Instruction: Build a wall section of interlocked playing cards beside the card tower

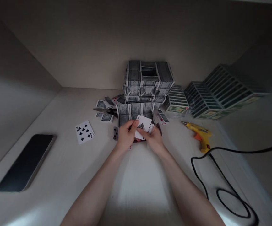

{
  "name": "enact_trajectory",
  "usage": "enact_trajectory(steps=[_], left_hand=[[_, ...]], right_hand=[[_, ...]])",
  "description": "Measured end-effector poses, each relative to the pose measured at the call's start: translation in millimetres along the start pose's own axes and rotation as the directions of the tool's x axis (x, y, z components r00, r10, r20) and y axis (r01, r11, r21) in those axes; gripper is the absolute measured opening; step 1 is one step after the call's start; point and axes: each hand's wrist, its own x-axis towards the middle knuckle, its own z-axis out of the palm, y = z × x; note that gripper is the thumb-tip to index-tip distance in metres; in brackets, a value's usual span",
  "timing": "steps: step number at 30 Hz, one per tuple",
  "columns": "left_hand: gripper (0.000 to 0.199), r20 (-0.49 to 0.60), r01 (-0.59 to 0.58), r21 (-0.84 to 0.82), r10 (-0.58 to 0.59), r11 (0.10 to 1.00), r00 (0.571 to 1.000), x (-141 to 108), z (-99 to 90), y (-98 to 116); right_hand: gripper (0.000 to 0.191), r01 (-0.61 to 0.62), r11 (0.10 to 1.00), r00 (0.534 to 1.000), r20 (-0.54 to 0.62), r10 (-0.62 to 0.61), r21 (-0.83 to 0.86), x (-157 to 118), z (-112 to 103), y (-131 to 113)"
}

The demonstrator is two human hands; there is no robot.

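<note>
Both hands meet at the middle of the table, in front of a box built from playing cards. My left hand (126, 134) pinches the left edge of a white ace card (144, 121). My right hand (155, 138) has its thumb on the lower part of that card and grips a second card with a letter at its corner, partly behind the first. Just beyond the fingers stands an open card-built piece (136, 109) with patterned backs. Behind it rises a taller stacked card box (133, 75) with an opening in its top.
Scissors (104, 110) and loose cards (106, 118) lie left of the card piece. Spade cards (85, 132) and a phone (26, 163) are farther left. A yellow glue gun (202, 135), its black cable (235, 152) and packed card decks (209, 94) occupy the right.
</note>
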Motion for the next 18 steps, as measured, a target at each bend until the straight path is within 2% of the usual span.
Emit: enact_trajectory(steps=[4, 8, 14, 18], left_hand=[[0.033, -0.044, -0.021, 0.05, 0.023, 0.999, 0.999, 2.5, -0.6, -1.6], [0.033, -0.073, -0.033, 0.08, 0.039, 0.996, 0.997, 4.7, -1.8, -4.1], [0.036, -0.075, 0.028, -0.053, -0.032, 0.998, 0.997, 5.8, -3.0, -5.0], [0.035, 0.006, 0.056, -0.127, -0.055, 0.99, 0.998, 6.6, -6.8, -1.7]], right_hand=[[0.031, 0.045, 0.999, 0.999, -0.009, -0.045, 0.021, -0.6, -1.7, 3.5], [0.029, 0.043, 0.996, 0.996, -0.087, -0.036, 0.074, 2.3, -4.9, 10.0], [0.028, 0.074, 0.997, 0.996, -0.053, -0.072, 0.037, 4.8, -5.6, 13.4], [0.03, 0.068, 0.996, 0.995, -0.075, -0.064, 0.058, 6.1, -5.9, 15.2]])
